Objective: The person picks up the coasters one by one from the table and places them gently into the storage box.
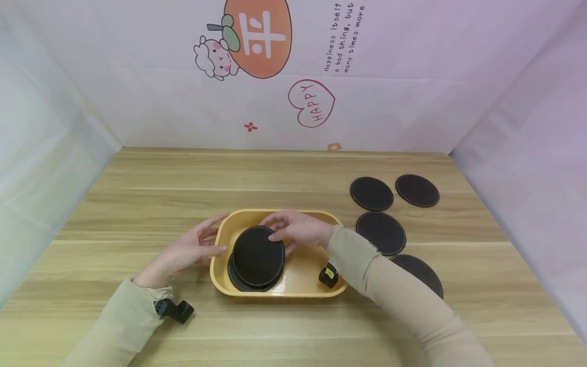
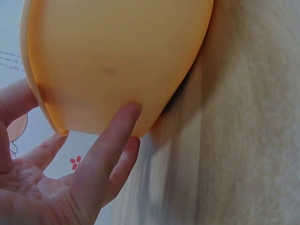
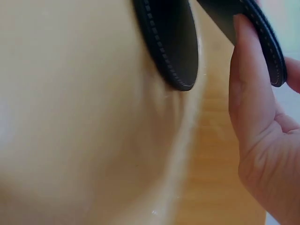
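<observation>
My right hand [image 1: 298, 228] pinches the edge of a round black coaster [image 1: 258, 256] with pale stitching, thumb on one face and fingers on the other. The coaster is over the left part of a yellow plastic bin [image 1: 302, 294]. In the right wrist view, another coaster [image 3: 180, 56] is inside the bin, apart from the held coaster [image 3: 269, 42]. From above, the held coaster covers most of it. My left hand [image 1: 188, 250] is at the bin's left end, fingers spread. In the left wrist view, its fingertips touch the outer wall [image 2: 117, 61].
Several more black coasters lie flat on the wooden table [image 1: 183, 173] right of the bin, among them one at the back [image 1: 371, 193], one at far right [image 1: 417, 190] and one partly under the right sleeve [image 1: 419, 272]. A printed white cloth [image 1: 160, 102] hangs behind.
</observation>
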Demonstrator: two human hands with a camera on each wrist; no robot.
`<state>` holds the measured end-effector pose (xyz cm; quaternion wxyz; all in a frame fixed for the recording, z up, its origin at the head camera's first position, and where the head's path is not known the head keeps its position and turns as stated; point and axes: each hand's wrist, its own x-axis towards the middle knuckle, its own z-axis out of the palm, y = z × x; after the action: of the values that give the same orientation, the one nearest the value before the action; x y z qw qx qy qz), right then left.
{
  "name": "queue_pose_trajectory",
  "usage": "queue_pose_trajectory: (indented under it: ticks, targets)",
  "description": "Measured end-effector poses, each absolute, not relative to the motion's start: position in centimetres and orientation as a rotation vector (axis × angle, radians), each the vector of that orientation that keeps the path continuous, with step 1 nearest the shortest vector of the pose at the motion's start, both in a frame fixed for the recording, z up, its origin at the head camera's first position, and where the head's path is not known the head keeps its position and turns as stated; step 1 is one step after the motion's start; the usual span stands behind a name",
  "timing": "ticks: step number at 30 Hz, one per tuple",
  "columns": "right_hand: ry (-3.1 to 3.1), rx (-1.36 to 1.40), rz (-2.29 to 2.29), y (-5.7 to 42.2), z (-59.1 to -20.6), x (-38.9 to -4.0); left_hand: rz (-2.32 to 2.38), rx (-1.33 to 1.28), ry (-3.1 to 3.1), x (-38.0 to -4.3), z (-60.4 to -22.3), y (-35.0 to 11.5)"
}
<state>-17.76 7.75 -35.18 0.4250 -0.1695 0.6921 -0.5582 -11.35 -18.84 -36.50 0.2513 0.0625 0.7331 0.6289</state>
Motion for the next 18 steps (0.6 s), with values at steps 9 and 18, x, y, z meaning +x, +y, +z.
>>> queue_pose_trajectory:
  ticks: [9, 18]
  targets:
    - [1.78, -0.387, -1.372, 7.33, -35.77, -17.51, 1.725, 0.181, 1.991, -11.39, -36.64, -18.83]
    - [1.883, -0.408, -1.292, 7.21, -35.62, -17.37, 1.703, 0.157, 2.01, -11.39, -36.55, -18.86]
